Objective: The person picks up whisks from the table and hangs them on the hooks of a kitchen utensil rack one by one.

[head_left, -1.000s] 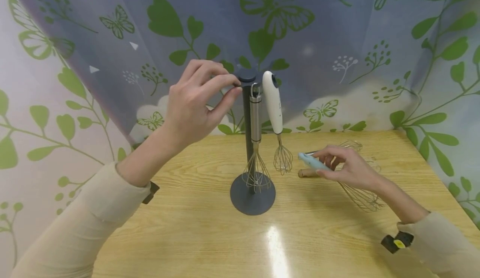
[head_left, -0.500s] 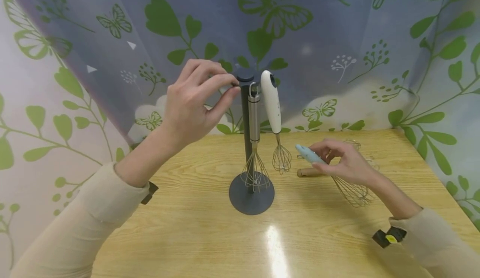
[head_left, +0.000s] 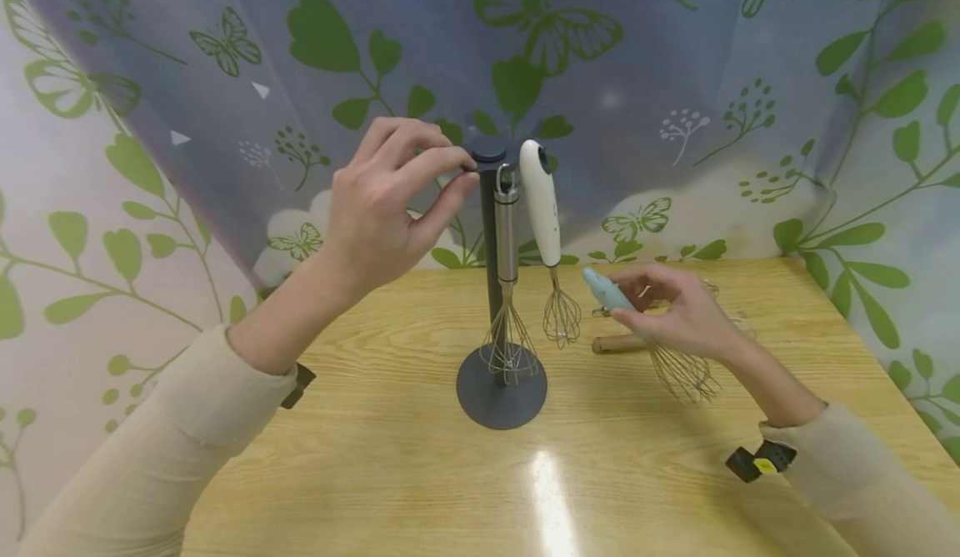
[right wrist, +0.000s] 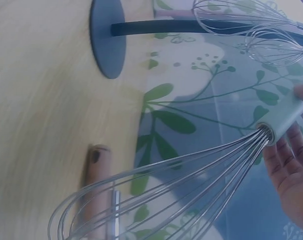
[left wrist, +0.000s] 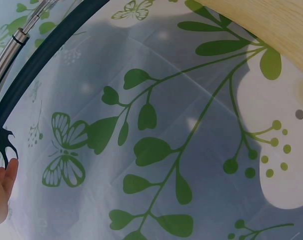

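Note:
My right hand (head_left: 686, 307) grips a whisk (right wrist: 286, 117) by its pale blue handle, tilted above the table with its wire loops trailing down to the right. At the top of a dark utensil stand (head_left: 491, 290), my left hand (head_left: 390, 207) pinches one of the small hooks (left wrist: 6, 145) between thumb and forefinger. From the stand's other hooks hang a steel-handled whisk (head_left: 507, 240) and a smaller whisk with a white handle (head_left: 542, 203). The blue handle's tip is a short way right of the white-handled whisk in the head view.
A wooden-handled utensil (head_left: 618, 343) lies on the table (head_left: 375, 474) beneath the right hand, with a metal-handled one (right wrist: 117, 215) beside it. Their wire ends are partly hidden by the hand. A patterned curtain (head_left: 637, 57) rises behind the table.
My right hand has lifted the blue-handled whisk and moved it left toward the stand, its handle tilting more upright. The left hand has stayed on the hook.

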{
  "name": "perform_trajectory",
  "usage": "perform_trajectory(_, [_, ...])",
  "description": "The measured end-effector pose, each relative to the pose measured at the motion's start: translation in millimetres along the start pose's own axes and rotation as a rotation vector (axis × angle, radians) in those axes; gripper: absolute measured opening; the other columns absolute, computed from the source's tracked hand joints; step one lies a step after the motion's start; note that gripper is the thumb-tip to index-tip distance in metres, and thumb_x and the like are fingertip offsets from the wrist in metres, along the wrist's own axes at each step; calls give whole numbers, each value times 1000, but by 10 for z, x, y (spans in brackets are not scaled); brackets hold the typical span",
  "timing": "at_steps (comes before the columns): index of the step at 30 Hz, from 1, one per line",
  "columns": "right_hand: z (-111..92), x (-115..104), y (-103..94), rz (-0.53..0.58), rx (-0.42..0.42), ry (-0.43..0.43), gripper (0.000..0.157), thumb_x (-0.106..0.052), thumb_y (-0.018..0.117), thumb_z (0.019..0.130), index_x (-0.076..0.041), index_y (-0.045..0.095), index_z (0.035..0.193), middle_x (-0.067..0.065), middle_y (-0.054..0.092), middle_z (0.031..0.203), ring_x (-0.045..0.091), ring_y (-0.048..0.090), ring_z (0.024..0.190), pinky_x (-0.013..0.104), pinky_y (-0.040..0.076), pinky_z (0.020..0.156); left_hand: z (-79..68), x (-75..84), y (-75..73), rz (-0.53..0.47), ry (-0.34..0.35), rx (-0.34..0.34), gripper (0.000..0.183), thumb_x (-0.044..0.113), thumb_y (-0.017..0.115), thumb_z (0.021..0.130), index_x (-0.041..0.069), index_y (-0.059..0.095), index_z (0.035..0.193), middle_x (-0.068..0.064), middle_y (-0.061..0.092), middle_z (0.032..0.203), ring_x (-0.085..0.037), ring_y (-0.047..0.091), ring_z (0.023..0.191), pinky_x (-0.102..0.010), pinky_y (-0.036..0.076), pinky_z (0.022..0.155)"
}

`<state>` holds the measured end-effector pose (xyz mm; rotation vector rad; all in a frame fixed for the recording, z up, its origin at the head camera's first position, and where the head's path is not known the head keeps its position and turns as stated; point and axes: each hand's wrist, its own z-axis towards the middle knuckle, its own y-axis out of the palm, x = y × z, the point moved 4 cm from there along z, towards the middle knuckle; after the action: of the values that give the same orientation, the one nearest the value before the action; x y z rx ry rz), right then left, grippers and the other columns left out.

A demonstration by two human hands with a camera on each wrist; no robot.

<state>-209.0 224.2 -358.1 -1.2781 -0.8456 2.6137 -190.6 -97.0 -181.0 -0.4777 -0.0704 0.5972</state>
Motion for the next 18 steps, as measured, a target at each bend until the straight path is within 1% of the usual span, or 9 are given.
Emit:
perform_trajectory(4, [72,-61,13,36,5,8,39,14,78,82,1,72,119,-13,71,99,5,67,82,21,60,73,-5,-5,3,-2,0,2,15,20,74,99,6,78,99,-14,73,99,-34,64,101,-42,54,57])
perform_trajectory(8, [130,-122,39,54,5,11,40,13,79,82,1,72,120,-12,71,100,6,67,83,21,60,74,-5,-8,7,1,2,-1,15,20,74,99,6,78,99,-14,73,100,-35,64,102,-42,54,57])
perform_trajectory(12, [194,-159,66,83,7,-8,39,14,78,82,2,71,119,-12,71,100,7,67,82,20,59,74,-1,-8,8,5,3,1,16,21,74,99,5,78,100,-14,73,100,-35,64,102,-42,55,58])
perform_trajectory(18, [264,-209,82,119,37,-49,38,18,75,80,8,70,116,-15,72,101,6,67,80,20,59,72,-4,-6,7,2,0,-1,16,20,74,99,5,78,99,-14,73,99,-35,64,101,-42,55,59])
